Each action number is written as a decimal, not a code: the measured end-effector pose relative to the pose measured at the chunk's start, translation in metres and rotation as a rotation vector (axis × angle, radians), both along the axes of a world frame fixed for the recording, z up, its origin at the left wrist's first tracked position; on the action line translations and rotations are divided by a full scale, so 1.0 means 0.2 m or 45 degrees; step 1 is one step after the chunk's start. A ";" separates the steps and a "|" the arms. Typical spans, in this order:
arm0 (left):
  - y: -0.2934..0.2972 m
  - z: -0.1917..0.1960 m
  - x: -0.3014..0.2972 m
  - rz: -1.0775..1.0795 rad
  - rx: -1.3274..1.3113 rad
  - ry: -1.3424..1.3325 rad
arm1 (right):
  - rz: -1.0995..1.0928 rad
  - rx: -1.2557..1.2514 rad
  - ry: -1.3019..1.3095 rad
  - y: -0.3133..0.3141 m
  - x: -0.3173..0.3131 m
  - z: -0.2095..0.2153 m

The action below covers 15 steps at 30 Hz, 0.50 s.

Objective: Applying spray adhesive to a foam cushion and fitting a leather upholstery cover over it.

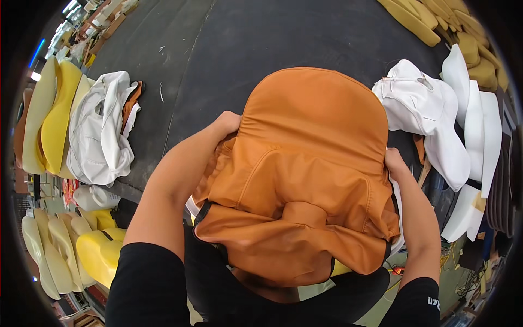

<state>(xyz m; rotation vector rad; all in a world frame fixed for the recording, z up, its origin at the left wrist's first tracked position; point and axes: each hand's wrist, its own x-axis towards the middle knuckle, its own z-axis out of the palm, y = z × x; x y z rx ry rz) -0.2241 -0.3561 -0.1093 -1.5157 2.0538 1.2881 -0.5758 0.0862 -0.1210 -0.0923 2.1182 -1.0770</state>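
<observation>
A tan-orange leather-look seat cover (305,163) fills the middle in front of me. Its rounded far end is smooth and filled out, while the near part hangs in loose folds with a dark-trimmed edge. My left hand (230,123) is closed on the cover's left side, its fingers mostly hidden behind the material. On the right side my right hand (396,162) grips the cover a little nearer to me, fingertips out of sight too. A bit of yellow foam (341,267) shows under the near edge, above my legs.
The dark work table (229,60) extends ahead. White inside-out covers lie at left (103,131) and right (417,101). Yellow foam pads (61,120) stand at far left, with more foam (101,253) below. White foam pieces (474,131) line the right; tan foam (419,19) is piled far right.
</observation>
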 end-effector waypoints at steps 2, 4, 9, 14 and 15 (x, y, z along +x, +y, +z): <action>0.00 0.12 -0.12 0.054 0.016 -0.016 | 0.083 0.105 -0.045 0.12 -0.22 -0.05; -0.07 0.11 -0.09 0.197 0.057 -0.053 | 0.025 0.033 -0.170 -0.08 -0.09 0.12; -0.08 -0.20 0.07 0.020 -0.179 0.241 | -0.114 0.030 -0.048 -0.23 0.01 0.08; -0.18 -0.38 0.07 -0.572 -0.696 0.159 | -0.112 -0.070 0.181 -0.08 -0.08 -0.15; -0.17 -0.38 0.08 -0.542 -0.661 0.211 | -0.009 0.003 0.335 -0.05 -0.09 -0.19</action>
